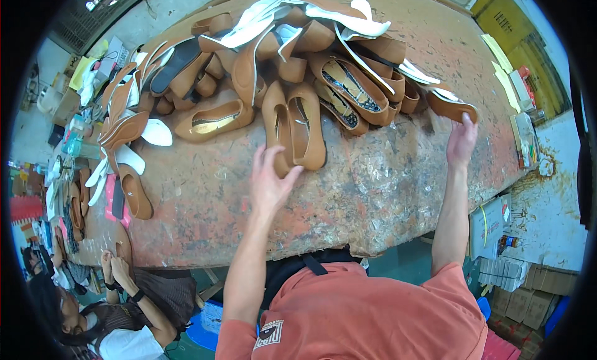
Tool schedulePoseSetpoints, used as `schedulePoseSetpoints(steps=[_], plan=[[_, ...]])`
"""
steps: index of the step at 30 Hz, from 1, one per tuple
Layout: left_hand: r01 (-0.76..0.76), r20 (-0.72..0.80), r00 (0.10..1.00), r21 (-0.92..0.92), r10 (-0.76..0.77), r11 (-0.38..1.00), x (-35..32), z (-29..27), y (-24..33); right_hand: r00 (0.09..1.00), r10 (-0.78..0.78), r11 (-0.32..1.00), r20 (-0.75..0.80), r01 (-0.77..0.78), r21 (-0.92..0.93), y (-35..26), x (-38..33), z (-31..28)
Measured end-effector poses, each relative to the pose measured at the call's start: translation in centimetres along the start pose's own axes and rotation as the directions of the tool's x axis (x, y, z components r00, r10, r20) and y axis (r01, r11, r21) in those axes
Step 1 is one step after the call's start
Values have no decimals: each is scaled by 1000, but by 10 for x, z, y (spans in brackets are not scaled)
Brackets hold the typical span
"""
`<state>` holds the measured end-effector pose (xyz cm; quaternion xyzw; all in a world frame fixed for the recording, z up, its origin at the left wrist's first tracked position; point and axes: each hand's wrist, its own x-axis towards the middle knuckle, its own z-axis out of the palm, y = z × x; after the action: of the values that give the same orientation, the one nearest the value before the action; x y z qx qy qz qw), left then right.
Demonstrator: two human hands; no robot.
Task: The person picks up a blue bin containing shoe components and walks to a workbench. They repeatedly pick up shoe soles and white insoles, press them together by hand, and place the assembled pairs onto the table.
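A pair of brown slip-on shoes (313,133) stands side by side on the worn workbench, toes pointing away from me. My left hand (271,181) grips them at the heels, thumb and fingers spread around the backs. Off to the right, my right hand (461,142) pinches the end of a brown insole (449,105) with a white underside. Beyond my left hand lies another brown shoe (214,120) on its own. Two shoes with dark-patterned, gold-toned insides (351,89) rest right of the pair.
Brown shoes and insoles are heaped along the back of the workbench (205,217). At left, a loose shoe (135,192) lies near a pink piece. A co-worker (124,316) sits lower left, handling a shoe. Cardboard boxes (522,304) and stacked papers stand right, below the edge.
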<state>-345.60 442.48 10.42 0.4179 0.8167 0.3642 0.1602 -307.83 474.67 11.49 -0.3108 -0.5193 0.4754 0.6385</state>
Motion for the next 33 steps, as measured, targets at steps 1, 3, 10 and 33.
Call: schedulePoseSetpoints(steps=[1,3,10,33], plan=[[-5,11,1000,-56,5,998,-6,-11,-13,998,56,947,-11,-49,319,-34,-13,19],[52,5,999,-320,-53,946,-36,-26,-47,989,61,993,136,-74,94,-70,-45,49],[150,-108,977,-271,-184,951,-134,-82,-71,400,210,602,892,666,-440,-88,-167,167],[126,196,980,-547,-20,827,-124,8,28,792,62,968,607,-196,157,-59,-235,268]])
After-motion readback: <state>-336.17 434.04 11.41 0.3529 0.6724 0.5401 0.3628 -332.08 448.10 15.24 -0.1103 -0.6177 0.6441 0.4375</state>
